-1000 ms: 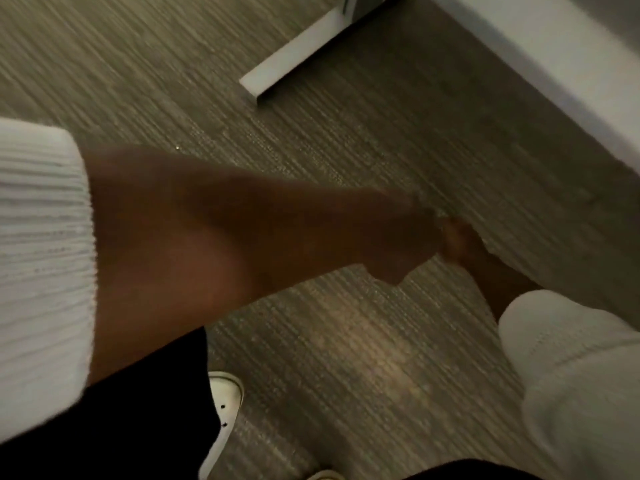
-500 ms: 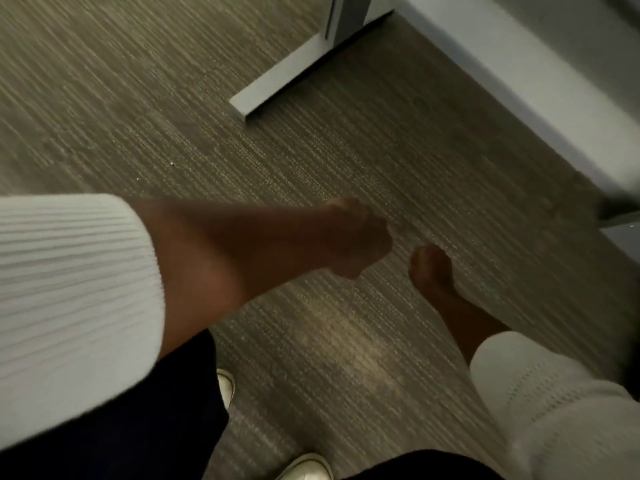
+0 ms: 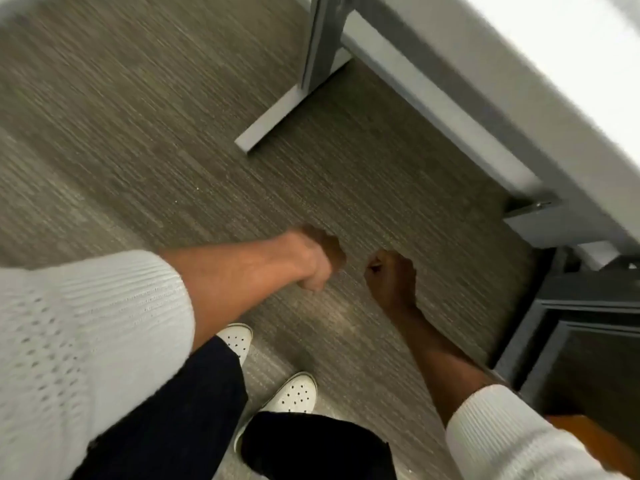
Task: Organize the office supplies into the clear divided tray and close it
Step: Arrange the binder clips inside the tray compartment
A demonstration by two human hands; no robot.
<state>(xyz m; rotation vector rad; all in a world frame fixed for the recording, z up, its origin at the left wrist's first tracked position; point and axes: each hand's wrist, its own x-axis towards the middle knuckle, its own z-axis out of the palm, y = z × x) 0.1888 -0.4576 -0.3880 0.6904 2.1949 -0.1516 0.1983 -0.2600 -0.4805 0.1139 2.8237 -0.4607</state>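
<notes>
The person is looking straight down at a grey striped carpet (image 3: pixel 145 140), which is filling most of the frame and is blurring toward the upper left. The left hand (image 3: pixel 313 263) is hanging over the carpet just left of centre, its fingers curling together into a loose fist; whether anything is lying inside the fist cannot be told. The right hand (image 3: pixel 391 278) is hanging just beside it, a little lower and to the right, the two hands near but apart, its fingers also curling inward, with a small dark-reddish spot showing at the fingertips that is too small to identify. Both forearms are coming out of white knit sleeves (image 3: pixel 79 341), one at the lower left and one at the lower right. Below the hands, two white perforated shoes (image 3: pixel 294 393) are standing on the carpet under dark trouser legs (image 3: pixel 173 420). A grey metal desk leg (image 3: pixel 277 112) with a flat foot is standing at upper centre, and a white desk edge (image 3: pixel 540 74) is running diagonally across the upper right. A dark cabinet (image 3: pixel 581 327) is sitting at the right edge. The clear divided tray and the office supplies are not appearing anywhere in this view.
</notes>
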